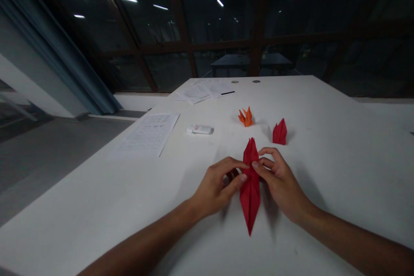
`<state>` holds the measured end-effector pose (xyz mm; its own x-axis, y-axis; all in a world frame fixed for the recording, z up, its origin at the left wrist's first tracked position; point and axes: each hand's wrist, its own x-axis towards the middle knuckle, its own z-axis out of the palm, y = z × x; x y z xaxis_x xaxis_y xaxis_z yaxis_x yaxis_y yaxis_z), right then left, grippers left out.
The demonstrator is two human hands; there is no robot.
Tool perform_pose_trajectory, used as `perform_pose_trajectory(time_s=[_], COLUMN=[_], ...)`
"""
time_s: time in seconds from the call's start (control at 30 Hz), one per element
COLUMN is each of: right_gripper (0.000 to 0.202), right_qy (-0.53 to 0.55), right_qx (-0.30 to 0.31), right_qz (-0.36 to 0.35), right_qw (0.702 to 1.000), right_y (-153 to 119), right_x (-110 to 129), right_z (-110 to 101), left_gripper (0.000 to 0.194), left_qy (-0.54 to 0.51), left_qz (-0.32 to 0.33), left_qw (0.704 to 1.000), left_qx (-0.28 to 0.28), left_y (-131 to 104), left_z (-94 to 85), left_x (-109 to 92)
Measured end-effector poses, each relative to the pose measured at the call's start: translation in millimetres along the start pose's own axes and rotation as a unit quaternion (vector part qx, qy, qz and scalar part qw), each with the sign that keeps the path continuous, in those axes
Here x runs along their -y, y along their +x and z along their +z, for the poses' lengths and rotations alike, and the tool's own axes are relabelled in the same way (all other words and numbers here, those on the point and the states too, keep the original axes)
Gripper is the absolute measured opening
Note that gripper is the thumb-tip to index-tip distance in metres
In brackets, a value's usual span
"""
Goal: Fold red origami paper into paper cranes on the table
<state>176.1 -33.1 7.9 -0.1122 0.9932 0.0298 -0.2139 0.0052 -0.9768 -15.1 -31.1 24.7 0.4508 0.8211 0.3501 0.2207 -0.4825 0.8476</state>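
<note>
Between my hands is a long, narrow piece of folded red origami paper (250, 194), pointed at the near end and split into small tips at the far end. My left hand (223, 183) grips its left edge, thumb and index finger on the paper. On the other side, my right hand (280, 179) holds the right edge, its thumb pressed on the front near the middle and the other fingers curled behind. Beyond my right hand stands a small red folded paper piece (280, 132). An orange folded paper piece (246, 117) with several points sits farther back.
All this is on a white table (349, 155). Left of the orange piece lies a white packet-like object (199, 129). A printed sheet (150, 133) is at the left edge, with more papers (202, 89) and a thin black stick (228, 92) at the back.
</note>
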Motion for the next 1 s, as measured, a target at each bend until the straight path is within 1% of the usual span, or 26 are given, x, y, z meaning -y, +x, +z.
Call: perform_pose_trajectory(time_s=[0.03,0.1,0.17,0.2,0.27,0.33,0.4,0.47,0.53,0.6,0.67,0.73,0.8,0.87,0.9,0.93,1.0], right_gripper=[0.030,0.024,0.024,0.029,0.044,0.048,0.038,0.026,0.020,0.020,0.023,0.027,0.030,0.030,0.027,0.023,0.015], right_qy=[-0.012,-0.040,-0.048,-0.041,-0.030,-0.068,-0.146,-0.221,-0.271,-0.299,-0.315,-0.314,-0.282,-0.221,-0.191,-0.166,-0.132], right_qx=[-0.007,-0.008,0.017,0.038,0.073,0.073,0.050,0.035,0.031,0.034,0.046,0.070,0.099,0.119,0.115,0.102,0.061], right_qz=[-0.010,-0.032,-0.045,-0.044,-0.047,-0.067,-0.108,-0.152,-0.186,-0.211,-0.235,-0.247,-0.238,-0.201,-0.177,-0.152,-0.118], right_qw=[1.000,0.999,0.998,0.997,0.996,0.993,0.982,0.963,0.944,0.930,0.918,0.914,0.924,0.947,0.959,0.969,0.982], right_y=[-1,-2,-5,-6,-9,-12,-13,-13,-12,-12,-13,-15,-18,-19,-19,-19,-16], right_x=[1,2,4,5,7,8,9,10,11,12,13,15,18,20,20,20,18], right_z=[0,-1,-1,-1,-1,0,-1,-2,-4,-6,-9,-10,-9,-7,-6,-4,-2], left_gripper=[0.023,0.025,0.027,0.026,0.024,0.022,0.020,0.017,0.016,0.018,0.024,0.032,0.038,0.043,0.044,0.045,0.046], left_qy=[0.017,0.033,0.042,0.046,0.055,0.063,0.073,0.099,0.145,0.201,0.254,0.295,0.316,0.318,0.309,0.292,0.215], left_qz=[0.006,0.012,0.014,0.015,0.021,0.040,0.077,0.116,0.152,0.193,0.246,0.299,0.338,0.354,0.351,0.337,0.276], left_qw=[1.000,0.999,0.999,0.999,0.997,0.995,0.992,0.984,0.971,0.952,0.925,0.898,0.879,0.875,0.881,0.893,0.936], left_qx=[0.002,0.001,-0.011,-0.021,-0.046,-0.061,-0.071,-0.088,-0.110,-0.128,-0.136,-0.132,-0.117,-0.091,-0.074,-0.058,-0.037], left_y=[1,2,2,2,3,3,3,3,3,1,-2,-4,-5,-5,-5,-5,-5], left_z=[-0.8,-1.7,-2.2,-2.6,-3.8,-5.2,-6.4,-7.1,-7.7,-8.6,-10.4,-13.2,-16.3,-18.1,-17.9,-16.7,-11.0], left_x=[-1,-1,0,1,2,3,3,1,0,1,5,9,13,14,14,12,9])
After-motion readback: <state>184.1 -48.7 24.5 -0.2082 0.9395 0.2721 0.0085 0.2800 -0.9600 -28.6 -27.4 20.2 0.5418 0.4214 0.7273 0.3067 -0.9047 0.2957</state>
